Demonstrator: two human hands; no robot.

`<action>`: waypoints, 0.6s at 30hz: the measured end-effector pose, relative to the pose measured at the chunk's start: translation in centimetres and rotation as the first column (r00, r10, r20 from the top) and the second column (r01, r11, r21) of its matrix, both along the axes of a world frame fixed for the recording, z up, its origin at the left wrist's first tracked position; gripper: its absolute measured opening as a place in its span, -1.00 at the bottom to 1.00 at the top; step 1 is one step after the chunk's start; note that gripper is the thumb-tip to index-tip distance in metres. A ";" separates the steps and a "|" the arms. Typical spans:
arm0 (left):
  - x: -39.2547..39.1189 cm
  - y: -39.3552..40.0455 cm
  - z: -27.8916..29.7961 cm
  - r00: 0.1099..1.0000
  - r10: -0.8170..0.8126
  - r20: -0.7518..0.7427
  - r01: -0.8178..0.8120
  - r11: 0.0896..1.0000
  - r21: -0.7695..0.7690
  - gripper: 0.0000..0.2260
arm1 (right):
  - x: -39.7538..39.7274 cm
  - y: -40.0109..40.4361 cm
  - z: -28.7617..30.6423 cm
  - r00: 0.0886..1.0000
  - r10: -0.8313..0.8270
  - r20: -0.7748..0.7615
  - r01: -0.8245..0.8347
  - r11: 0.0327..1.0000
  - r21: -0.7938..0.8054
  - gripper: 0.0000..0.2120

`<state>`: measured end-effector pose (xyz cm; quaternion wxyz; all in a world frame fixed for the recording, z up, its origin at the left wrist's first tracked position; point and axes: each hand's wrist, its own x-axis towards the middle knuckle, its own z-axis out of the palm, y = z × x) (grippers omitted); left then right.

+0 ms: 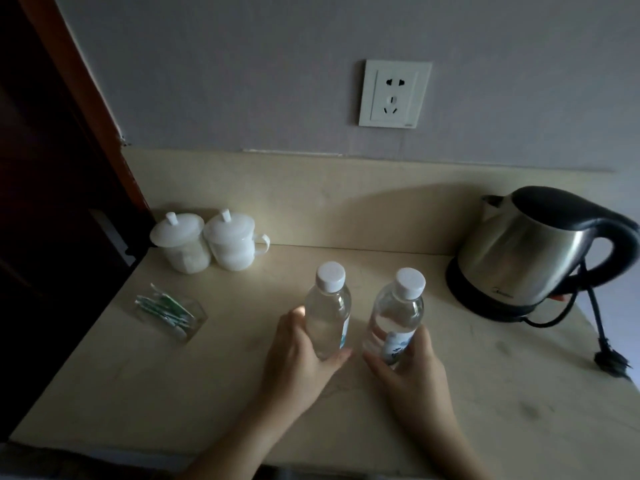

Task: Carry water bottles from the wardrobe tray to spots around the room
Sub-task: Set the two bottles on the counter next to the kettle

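Two clear water bottles with white caps stand upright side by side on the beige counter (138,382). My left hand (298,355) is wrapped around the lower part of the left bottle (328,308). The right bottle (394,313), which has a blue and white label, is gripped low down by my right hand (412,372). Both bottle bases are hidden behind my fingers, so I cannot tell whether they rest on the counter.
Two white lidded cups (211,242) stand at the back left. A clear holder with green sachets (166,311) lies left of the bottles. A steel kettle (530,251) on its base sits at the right, its cord and plug (611,362) trailing near the right edge. A wall socket (394,93) is above.
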<state>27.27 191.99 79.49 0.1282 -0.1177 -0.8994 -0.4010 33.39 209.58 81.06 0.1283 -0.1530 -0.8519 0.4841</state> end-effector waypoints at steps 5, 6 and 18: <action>-2.8 -1.2 -0.7 0.982 -0.135 0.135 0.113 0.981 0.158 -0.55 | -0.1 0.1 -0.6 0.999 -0.022 -0.026 0.024 0.995 0.100 -0.58; -3.3 -1.7 -0.4 0.973 -0.179 0.148 0.150 0.971 0.186 -0.58 | -0.4 0.2 -0.7 0.999 -0.023 -0.033 0.027 0.993 0.118 -0.58; -12.1 0.6 1.1 0.902 -0.377 0.211 0.286 0.886 0.364 -0.59 | -10.6 0.6 0.1 0.995 -0.047 -0.088 0.060 0.986 0.155 -0.49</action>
